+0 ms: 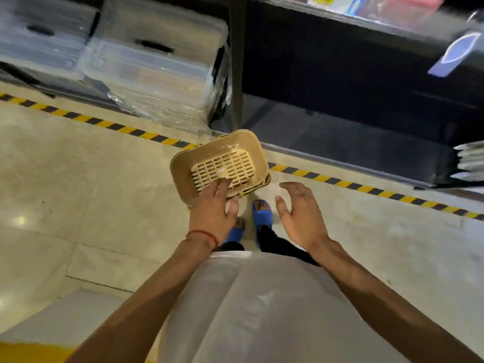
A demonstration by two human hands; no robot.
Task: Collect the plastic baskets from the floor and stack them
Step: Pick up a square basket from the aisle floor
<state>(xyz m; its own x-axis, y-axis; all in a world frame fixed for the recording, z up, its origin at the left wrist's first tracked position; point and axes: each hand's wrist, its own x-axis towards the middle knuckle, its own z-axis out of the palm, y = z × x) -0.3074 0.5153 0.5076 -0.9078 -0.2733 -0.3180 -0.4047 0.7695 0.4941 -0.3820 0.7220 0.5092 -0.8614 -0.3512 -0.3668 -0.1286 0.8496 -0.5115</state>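
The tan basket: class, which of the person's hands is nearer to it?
Left. The left hand grips the tan basket at its near rim; the right hand hovers open, apart, to its right.

Storeroom — hazard-striped floor tape (340, 182), wrapped bins (157, 74)

Motion blur smears the wrapped clear bins (154, 66) and shelf goods (377, 6); the left hand (213, 209) hides the basket's (220, 163) near rim.

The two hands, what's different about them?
The left hand grips the tan basket at its near rim; the right hand holds nothing. The left wrist wears a red thread; the right wrist is bare. The right hand's fingers are spread open in the air. Both reach forward.
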